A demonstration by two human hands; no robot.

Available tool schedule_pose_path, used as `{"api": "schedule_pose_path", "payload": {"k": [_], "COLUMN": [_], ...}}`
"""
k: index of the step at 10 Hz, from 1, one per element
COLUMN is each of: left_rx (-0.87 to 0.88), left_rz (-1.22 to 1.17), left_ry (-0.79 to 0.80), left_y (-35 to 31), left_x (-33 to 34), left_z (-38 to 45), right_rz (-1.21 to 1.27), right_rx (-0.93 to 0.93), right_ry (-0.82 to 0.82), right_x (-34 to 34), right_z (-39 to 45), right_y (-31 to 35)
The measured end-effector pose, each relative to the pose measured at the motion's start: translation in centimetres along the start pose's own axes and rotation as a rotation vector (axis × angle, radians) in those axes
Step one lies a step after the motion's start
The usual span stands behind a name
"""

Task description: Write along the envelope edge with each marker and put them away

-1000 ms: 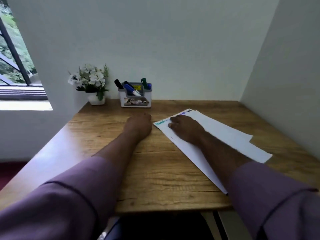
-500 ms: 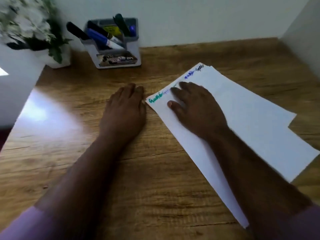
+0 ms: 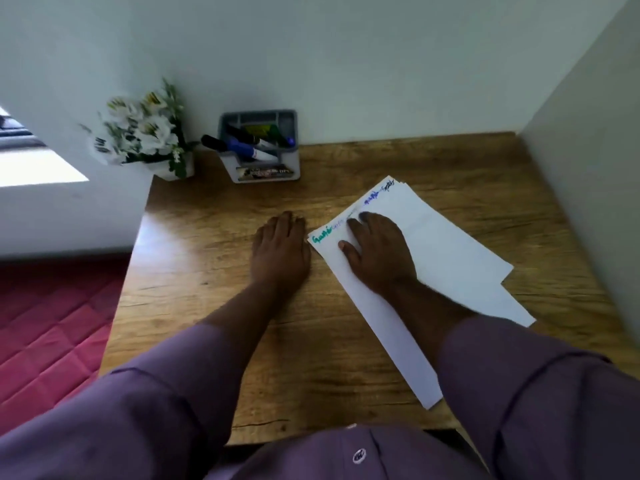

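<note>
A white envelope lies slantwise on the wooden desk, with green, blue and black writing along its upper left edge. My right hand rests flat on the envelope, palm down, holding nothing. Just left of the envelope's corner, my left hand lies flat on the bare wood, also holding nothing. Several markers stand in a grey holder at the back of the desk, well beyond both hands.
A white pot of white flowers stands at the back left corner beside the holder. Walls close off the desk at the back and right. The desk's left edge drops to a red floor.
Both hands stay flat where they were. The camera view has shifted: it dipped close to the desk, then pulled back and now looks more steeply down.
</note>
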State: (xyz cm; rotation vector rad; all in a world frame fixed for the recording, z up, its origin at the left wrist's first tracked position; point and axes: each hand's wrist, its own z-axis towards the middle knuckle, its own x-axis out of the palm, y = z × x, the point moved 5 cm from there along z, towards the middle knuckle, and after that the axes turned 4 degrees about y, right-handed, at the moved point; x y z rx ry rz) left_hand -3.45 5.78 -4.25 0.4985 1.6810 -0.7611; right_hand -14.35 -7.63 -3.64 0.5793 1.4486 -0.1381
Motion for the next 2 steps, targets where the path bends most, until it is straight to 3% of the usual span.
{"api": "schedule_pose_path", "payload": {"k": [2], "left_rx": [0.030], "left_rz": [0.023], "left_ry": [0.072], "left_y": [-0.5], "left_x": [-2.8], "left_z": [2.4], "right_rz": [0.040], "right_rx": [-0.027], "right_ry": [0.168], "right_x": [-1.1], "right_z": [1.0], "right_y": [0.8]}}
